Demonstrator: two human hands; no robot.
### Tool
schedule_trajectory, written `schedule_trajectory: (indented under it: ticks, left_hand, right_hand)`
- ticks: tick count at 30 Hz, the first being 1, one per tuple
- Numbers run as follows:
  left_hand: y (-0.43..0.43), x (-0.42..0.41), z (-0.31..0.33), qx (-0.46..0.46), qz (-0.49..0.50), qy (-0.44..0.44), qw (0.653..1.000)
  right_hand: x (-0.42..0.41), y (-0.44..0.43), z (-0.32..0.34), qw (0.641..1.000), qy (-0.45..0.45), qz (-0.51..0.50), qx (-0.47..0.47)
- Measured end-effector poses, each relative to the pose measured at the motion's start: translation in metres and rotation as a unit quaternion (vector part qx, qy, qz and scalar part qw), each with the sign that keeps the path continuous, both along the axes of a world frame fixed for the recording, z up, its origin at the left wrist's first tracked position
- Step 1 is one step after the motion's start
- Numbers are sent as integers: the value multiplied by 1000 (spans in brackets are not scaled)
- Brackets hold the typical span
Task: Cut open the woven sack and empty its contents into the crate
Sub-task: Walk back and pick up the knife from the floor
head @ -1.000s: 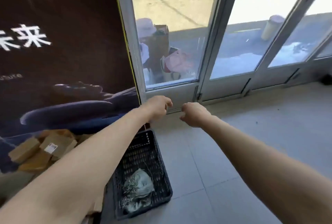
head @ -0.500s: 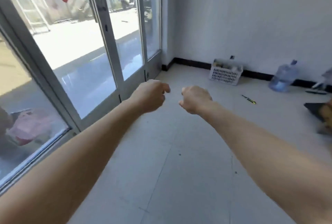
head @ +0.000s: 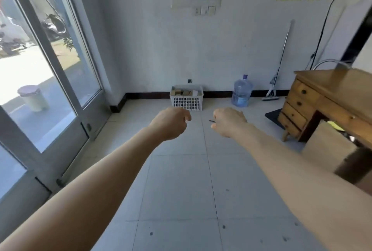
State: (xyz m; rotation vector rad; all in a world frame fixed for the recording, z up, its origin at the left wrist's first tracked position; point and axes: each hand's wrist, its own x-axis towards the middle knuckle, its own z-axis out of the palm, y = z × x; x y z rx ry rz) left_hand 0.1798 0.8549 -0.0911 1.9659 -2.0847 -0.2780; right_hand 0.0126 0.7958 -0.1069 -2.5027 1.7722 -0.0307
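A white plastic crate point(head: 186, 101) with cardboard boxes in it stands on the floor against the far wall. My left hand point(head: 170, 123) and my right hand point(head: 229, 122) are stretched out side by side in front of me, well short of the crate. Both have their fingers curled in and hold nothing. A thin dark tip of a tool point(head: 211, 121) lies on the floor, mostly hidden behind my right hand. No woven sack is in view.
Glass doors point(head: 50, 81) line the left side. A blue water jug point(head: 241, 92) and a mop point(head: 278, 65) stand by the far wall. A wooden desk with drawers point(head: 314, 102) and a cardboard box point(head: 326, 150) are on the right.
The view has swung right, from a dark crate beside the glass door to the far wall with the white crate. Both hands stay curled and held out in front.
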Motion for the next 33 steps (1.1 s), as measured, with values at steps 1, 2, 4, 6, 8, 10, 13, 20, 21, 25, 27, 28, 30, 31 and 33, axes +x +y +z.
schedule_trajectory:
  ticks: [1,2,4,6,8,10,13,20,21,25,27,28,30,31,33]
  left_hand:
    - [-22,0,0,2,-4,4,1000]
    - [-45,0,-1,3,-7,8,1000]
    - [-92,2,-3,-3,-13,14,1000]
    - [-141,6,-6,-15,-27,18,999]
    - [-192,11,-7,-27,-36,20,999]
    - [-246,17,0,-36,-42,12,998]
    - [-332,18,20,-70,-53,-10,996]
    - [-509,-14,73,-144,-88,-46,984]
    - [-534,-20,78,-154,-88,-49,983]
    - [-623,-43,92,-200,-84,-59,974]
    - [-667,-51,98,-207,-73,-79,972]
    - [-688,-53,102,-208,-64,-89,972]
    - [-729,-52,110,-218,-49,-96,970]
    - [-748,-50,113,-224,-43,-97,969]
    - [-787,-43,116,-230,-35,-101,967]
  right_hand:
    - [-3,-19,0,1000,-4,-7,3]
    - [-5,-40,-2,1000,-11,-11,6]
    - [-5,-83,-3,999,-26,-17,11]
    - [-1,-126,-1,999,-35,-21,8]
    - [7,-172,4,999,-45,-24,-2]
    - [13,-220,15,998,-51,-30,-12]
    - [14,-296,35,996,-61,-49,-48]
    - [-12,-456,78,984,-94,-90,-119]
    - [-17,-483,83,984,-89,-86,-129]
    - [-32,-591,92,982,-93,-55,-155]
    - [-38,-642,98,982,-97,-39,-160]
    - [-39,-667,101,981,-101,-32,-166]
    - [-37,-716,110,976,-110,-21,-185]
    - [-35,-740,113,974,-114,-15,-193]
    - [-28,-785,118,972,-122,-8,-198]
